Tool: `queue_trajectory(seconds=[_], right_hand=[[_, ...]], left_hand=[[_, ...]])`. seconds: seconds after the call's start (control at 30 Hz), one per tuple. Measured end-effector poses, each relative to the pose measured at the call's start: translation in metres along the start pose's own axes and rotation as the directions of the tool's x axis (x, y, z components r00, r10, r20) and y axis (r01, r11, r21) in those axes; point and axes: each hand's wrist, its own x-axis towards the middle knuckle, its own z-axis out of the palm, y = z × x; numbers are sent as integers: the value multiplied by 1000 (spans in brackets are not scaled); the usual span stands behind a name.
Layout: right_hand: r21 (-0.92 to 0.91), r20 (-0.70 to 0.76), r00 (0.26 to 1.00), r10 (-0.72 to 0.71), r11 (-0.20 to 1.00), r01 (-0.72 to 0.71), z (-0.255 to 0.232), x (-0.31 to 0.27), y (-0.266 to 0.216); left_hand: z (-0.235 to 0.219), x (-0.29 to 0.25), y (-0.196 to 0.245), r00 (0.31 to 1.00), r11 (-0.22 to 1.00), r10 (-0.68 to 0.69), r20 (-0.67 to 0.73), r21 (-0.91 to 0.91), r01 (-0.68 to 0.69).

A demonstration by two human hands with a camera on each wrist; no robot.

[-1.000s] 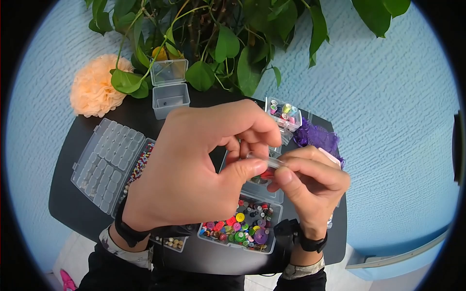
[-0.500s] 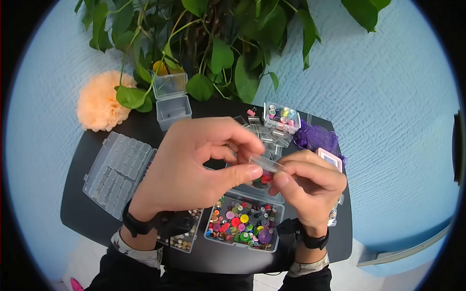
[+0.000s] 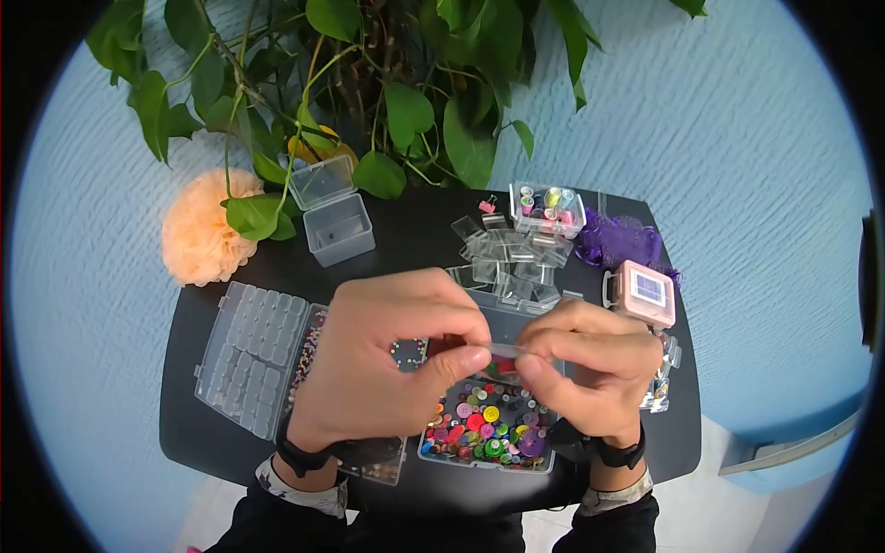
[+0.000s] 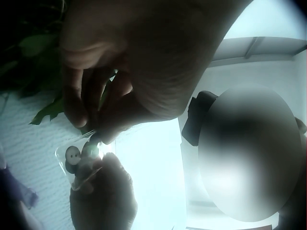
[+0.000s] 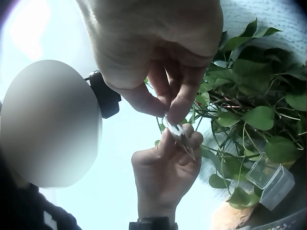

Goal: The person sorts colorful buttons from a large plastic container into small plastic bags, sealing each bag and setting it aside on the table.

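Observation:
Both hands meet over the table around a small clear case [image 3: 504,350], seen edge-on in the head view. The left hand [image 3: 396,355] pinches its left edge between thumb and index finger. From the right, the right hand [image 3: 595,364] pinches the other end with thumb and fingers. In the left wrist view the clear case [image 4: 64,152] shows a pale two-hole button [image 4: 73,155] and other round pieces inside. The right wrist view shows the case [image 5: 180,138] tilted between the two hands. Below them lies a box of coloured buttons [image 3: 475,419].
Clear small cases [image 3: 516,253] are heaped behind the hands, near a box of spools [image 3: 548,210]. A pink case [image 3: 645,290] and purple mesh [image 3: 619,241] lie right. Left are a compartment box [image 3: 253,346], an open clear box [image 3: 339,229] and a paper flower [image 3: 207,230].
Both hands have shifted lower and to the right in the head view, still holding the clear case. It appears flatter now, and the left fingers have closed in on its edge.

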Motion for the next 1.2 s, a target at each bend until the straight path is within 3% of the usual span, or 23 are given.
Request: queue_trajectory(seconds=[0.13, 0.2, 0.3, 0.53, 0.7, 0.8, 1.03, 1.2], right_hand=[[-41, 24, 1000, 11, 999, -10, 1, 2, 0], [-52, 1, 1000, 18, 998, -18, 0, 4, 0], [-16, -29, 997, 77, 997, -78, 0, 5, 3], [-67, -2, 999, 40, 997, -40, 5, 5, 6], [-64, -6, 1000, 20, 998, -20, 7, 6, 14], [-44, -3, 999, 33, 998, -33, 6, 7, 14], [-102, 79, 997, 27, 995, -18, 1, 8, 14], [-167, 39, 999, 34, 986, -27, 5, 6, 11]], left_hand=[[1, 1, -2, 997, 997, -69, 23, 39, 68], [4, 2, -5, 997, 1000, 0, -72, -8, 0], [8, 7, -7, 995, 990, -40, -92, -136, 27], [3, 5, -10, 989, 979, -148, -12, -142, 144], [6, 5, -11, 996, 997, -55, -67, 57, 59], [10, 6, -19, 997, 997, 29, -76, 73, -23], [13, 5, -18, 996, 998, 40, -74, 45, -37], [15, 4, -18, 996, 998, 59, -69, 18, -58]])
